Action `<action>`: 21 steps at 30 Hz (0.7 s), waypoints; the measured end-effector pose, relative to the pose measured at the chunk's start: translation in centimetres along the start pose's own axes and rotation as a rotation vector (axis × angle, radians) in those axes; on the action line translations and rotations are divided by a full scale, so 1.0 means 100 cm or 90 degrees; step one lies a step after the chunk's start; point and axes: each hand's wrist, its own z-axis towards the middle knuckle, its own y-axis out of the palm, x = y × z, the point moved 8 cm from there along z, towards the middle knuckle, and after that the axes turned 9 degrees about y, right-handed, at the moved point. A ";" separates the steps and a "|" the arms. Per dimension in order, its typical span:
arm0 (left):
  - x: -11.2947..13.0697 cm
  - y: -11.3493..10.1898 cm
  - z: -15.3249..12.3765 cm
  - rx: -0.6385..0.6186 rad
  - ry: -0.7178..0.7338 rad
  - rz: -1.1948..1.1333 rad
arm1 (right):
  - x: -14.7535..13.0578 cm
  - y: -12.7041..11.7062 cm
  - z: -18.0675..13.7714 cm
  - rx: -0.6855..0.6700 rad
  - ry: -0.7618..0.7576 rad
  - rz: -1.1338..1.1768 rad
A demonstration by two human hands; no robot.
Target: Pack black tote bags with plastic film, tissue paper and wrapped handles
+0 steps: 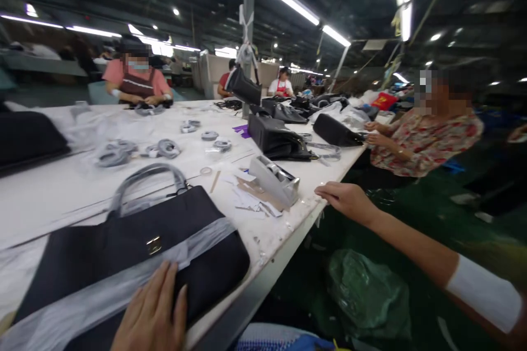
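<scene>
A black handbag (123, 247) with a gold clasp and wrapped grey handles lies flat on the white table (49, 197) in front of me. A clear plastic strip (102, 285) runs across it. My left hand (152, 312) rests flat on the bag and strip, fingers stretched out. My right hand (346, 200) reaches out to the table's right edge, fingers extended and holding nothing, a short way from a grey tape dispenser (275, 178). A white band sits on my right forearm.
Paper scraps lie by the dispenser. Grey wrapped straps (117, 152), tape rolls and more black bags (275, 140) cover the table farther back. A person in a floral top (424, 140) works at the right side; others sit at the far end. A green plastic bag (366, 293) lies on the floor.
</scene>
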 end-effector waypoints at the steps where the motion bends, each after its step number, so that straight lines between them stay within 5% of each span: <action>1: 0.003 -0.002 0.003 -0.024 -0.013 0.021 | -0.017 -0.002 0.004 -0.001 -0.045 0.003; 12: 0.004 -0.013 0.016 -0.081 -0.259 0.050 | -0.228 0.015 0.060 -0.133 -0.261 0.311; 17: 0.001 -0.017 0.014 -0.070 -0.332 0.019 | -0.322 0.058 0.065 -0.306 -0.271 0.397; 21: 0.000 -0.019 0.012 -0.047 -0.363 0.014 | -0.362 0.101 0.067 -0.394 -0.271 0.360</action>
